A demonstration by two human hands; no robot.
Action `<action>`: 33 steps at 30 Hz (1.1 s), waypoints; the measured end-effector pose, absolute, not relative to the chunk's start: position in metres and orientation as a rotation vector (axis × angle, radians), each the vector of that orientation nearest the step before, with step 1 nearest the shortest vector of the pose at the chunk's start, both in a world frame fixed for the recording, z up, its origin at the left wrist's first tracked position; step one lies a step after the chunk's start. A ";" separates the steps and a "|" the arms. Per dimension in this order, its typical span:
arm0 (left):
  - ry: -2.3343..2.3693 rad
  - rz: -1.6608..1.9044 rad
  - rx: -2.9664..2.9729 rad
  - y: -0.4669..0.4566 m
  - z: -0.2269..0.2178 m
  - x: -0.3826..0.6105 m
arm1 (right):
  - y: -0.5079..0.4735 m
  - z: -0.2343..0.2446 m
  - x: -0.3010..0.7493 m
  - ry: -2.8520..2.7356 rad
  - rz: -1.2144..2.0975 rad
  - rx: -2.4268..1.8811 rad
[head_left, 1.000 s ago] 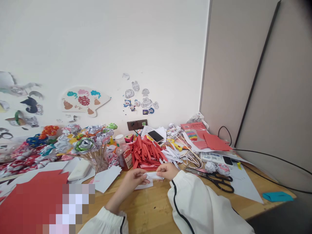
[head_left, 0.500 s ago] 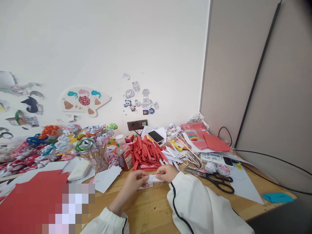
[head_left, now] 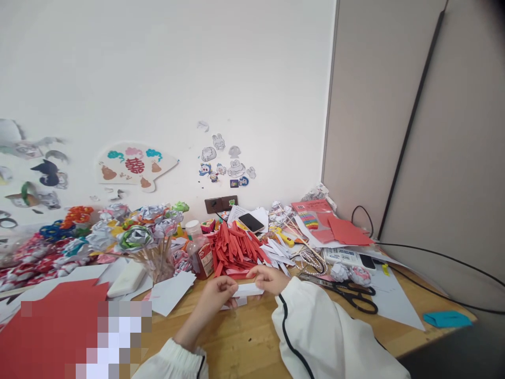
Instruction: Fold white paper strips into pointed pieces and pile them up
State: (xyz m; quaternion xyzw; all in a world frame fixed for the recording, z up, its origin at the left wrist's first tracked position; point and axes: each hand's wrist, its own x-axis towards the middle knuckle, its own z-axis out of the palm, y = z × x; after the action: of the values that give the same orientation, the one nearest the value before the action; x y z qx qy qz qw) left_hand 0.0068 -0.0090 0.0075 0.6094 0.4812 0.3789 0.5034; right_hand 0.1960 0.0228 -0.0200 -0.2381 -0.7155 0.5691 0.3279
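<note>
A small folded strip of white paper (head_left: 248, 290) is stretched between my two hands, low over the wooden table (head_left: 236, 342). My left hand (head_left: 220, 292) pinches its left end between thumb and fingers. At the other end, my right hand (head_left: 270, 279) grips the strip's upper right part. Another bit of white paper (head_left: 241, 301) shows just below the strip, partly hidden by the left fingers. Right behind my hands lies a heap of folded red paper strips (head_left: 239, 247), with folded white paper strips (head_left: 278, 250) beside it.
Black-handled scissors (head_left: 355, 297) lie to the right, near crumpled paper balls (head_left: 347, 273). A glue bottle (head_left: 200, 252) and a cup of sticks (head_left: 160, 263) stand to the left. A phone (head_left: 251, 222) rests behind the red heap. Red paper sheets (head_left: 59, 310) cover the left side.
My right hand has shifted slightly up and left, its fingers lifting along the strip. More of the white paper strip shows between my hands. The view has tilted slightly.
</note>
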 end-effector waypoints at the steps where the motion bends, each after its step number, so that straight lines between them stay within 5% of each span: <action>1: 1.167 0.923 1.450 -0.008 0.006 0.007 | 0.023 -0.021 0.195 -1.861 1.462 -0.628; 8: 1.172 0.982 1.360 -0.009 0.005 0.013 | 0.018 -0.021 0.186 -1.871 1.237 -0.870; 33: 1.102 1.080 1.364 -0.011 0.003 0.017 | 0.018 -0.020 0.180 -1.622 1.471 -0.833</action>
State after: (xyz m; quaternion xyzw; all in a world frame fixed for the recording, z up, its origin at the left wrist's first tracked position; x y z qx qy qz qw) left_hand 0.0172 -0.0112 0.0031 0.5677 0.4586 0.4495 0.5151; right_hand 0.1803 0.0178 -0.0198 -0.3277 -0.6377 0.5786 0.3888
